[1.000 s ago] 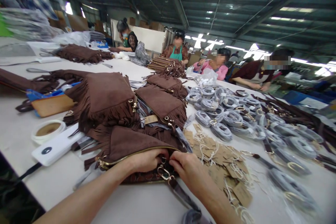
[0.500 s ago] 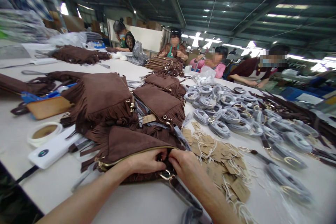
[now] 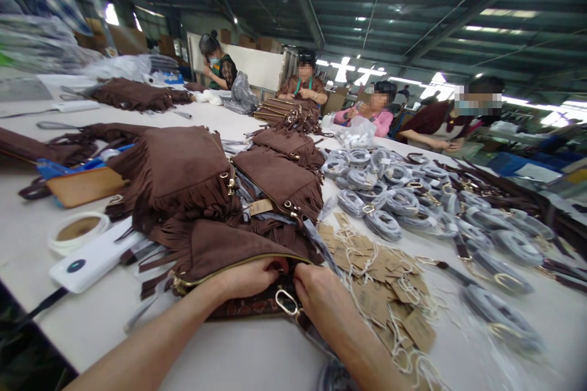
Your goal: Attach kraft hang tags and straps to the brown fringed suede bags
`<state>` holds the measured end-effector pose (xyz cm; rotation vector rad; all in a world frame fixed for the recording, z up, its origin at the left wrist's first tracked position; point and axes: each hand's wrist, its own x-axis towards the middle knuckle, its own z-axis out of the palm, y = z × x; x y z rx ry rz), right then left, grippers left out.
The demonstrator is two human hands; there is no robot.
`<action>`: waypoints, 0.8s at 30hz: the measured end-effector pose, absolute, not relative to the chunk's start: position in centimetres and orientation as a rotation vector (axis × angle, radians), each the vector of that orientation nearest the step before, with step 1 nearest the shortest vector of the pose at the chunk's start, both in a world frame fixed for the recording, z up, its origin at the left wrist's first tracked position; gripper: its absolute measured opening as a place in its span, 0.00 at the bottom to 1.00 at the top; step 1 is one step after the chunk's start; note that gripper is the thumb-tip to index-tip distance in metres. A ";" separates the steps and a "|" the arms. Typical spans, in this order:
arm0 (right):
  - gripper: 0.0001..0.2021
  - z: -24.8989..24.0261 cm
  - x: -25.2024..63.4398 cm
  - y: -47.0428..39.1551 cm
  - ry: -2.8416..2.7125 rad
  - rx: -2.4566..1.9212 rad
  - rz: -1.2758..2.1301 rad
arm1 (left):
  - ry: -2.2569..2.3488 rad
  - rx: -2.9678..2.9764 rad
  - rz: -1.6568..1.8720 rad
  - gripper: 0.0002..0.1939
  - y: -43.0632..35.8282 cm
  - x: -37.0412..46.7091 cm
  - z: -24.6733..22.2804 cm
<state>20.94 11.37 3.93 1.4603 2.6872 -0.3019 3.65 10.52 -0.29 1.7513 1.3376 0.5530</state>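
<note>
A brown suede fringed bag (image 3: 238, 241) lies nearest me with its brass zipper undone and a patterned lining or side showing below. Inside its mouth, my left hand (image 3: 254, 277) is closed, the fingertips curled and partly hidden. My right hand (image 3: 323, 287) is bent into the right end of the same opening, also closed; what the fingers grip is hidden by the bag. Between the hands hangs a gold oval clasp (image 3: 287, 302) on a dark strap wrapped in plastic, which runs under my right wrist.
More fringed bags (image 3: 183, 162) are piled behind. Brown paper tags (image 3: 380, 275) with white strings and plastic-wrapped coiled straps (image 3: 398, 201) spread on the right. At left are a white power bank (image 3: 92, 259), a tape roll (image 3: 79, 232) and a tray (image 3: 85, 186). Several co-workers sit across the table.
My hands have shifted slightly inside the bag's mouth, and the left fingertips sit deeper under the zipper edge. The gold clasp has swung upright. Co-workers' hands have moved.
</note>
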 end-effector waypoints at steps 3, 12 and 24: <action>0.12 3.9 20.7 11.1 2.659 1.477 -0.267 | 1.362 1.707 0.559 0.15 10.5 3.6 -0.7; 0.10 3.8 20.3 10.7 2.651 1.455 -0.149 | 1.340 1.540 0.612 0.18 10.2 3.7 -1.9; 0.04 3.6 21.6 11.5 2.924 1.341 -0.312 | 1.503 1.695 0.620 0.13 8.8 3.8 0.9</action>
